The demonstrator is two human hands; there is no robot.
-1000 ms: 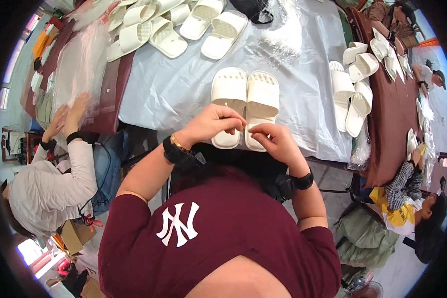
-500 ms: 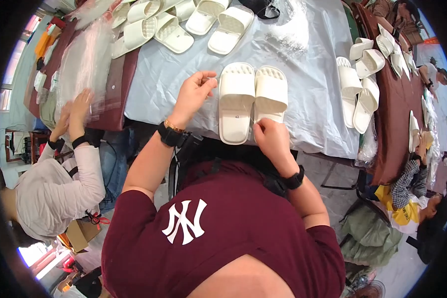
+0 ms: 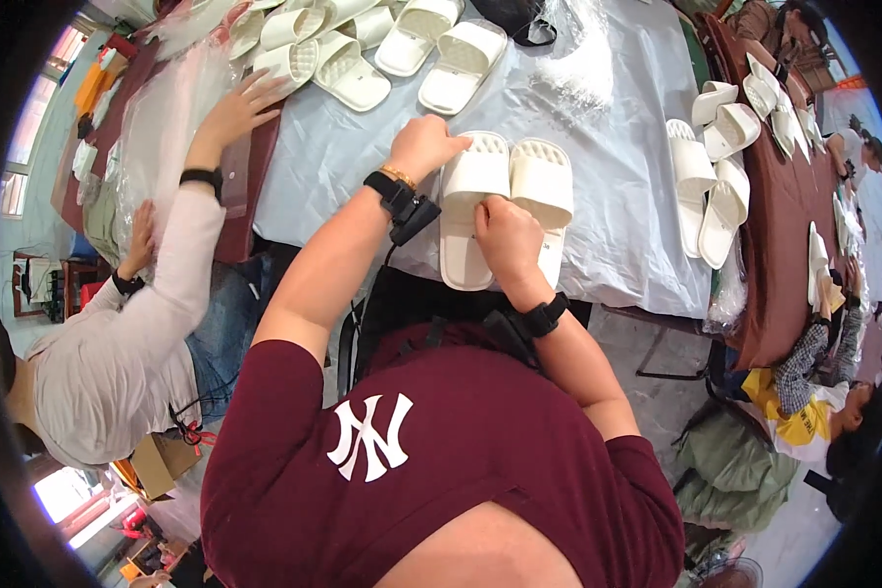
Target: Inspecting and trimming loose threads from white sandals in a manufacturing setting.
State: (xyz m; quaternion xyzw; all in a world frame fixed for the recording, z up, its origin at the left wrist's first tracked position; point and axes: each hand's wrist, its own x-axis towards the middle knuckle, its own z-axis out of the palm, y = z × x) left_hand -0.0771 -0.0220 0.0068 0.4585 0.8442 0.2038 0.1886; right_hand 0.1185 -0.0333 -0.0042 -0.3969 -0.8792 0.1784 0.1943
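A pair of cream slippers lies side by side at the table's near edge: a left slipper (image 3: 465, 260) and a right slipper (image 3: 542, 186), both with bumpy insoles and wide straps. My left hand (image 3: 424, 147) is beside the toe end of the left slipper, fingers curled in and thumb pointing at it. Over the gap between the slippers, my right hand (image 3: 510, 240) is closed in a pinch at the lower edge of the left strap. Whatever either hand pinches is too small or hidden to make out.
More cream slippers (image 3: 353, 73) fill the far left, near a bundle of thin clear strands (image 3: 573, 59). Another slipper group (image 3: 710, 176) lies at the right. On the left, a co-worker's hand (image 3: 240, 108) reaches over clear plastic bags (image 3: 157, 137) toward the slippers.
My left hand has moved right and away from me, to the left slipper's toe. My right hand has shifted left onto the strap edge. The left co-worker's one hand has reached toward the slippers.
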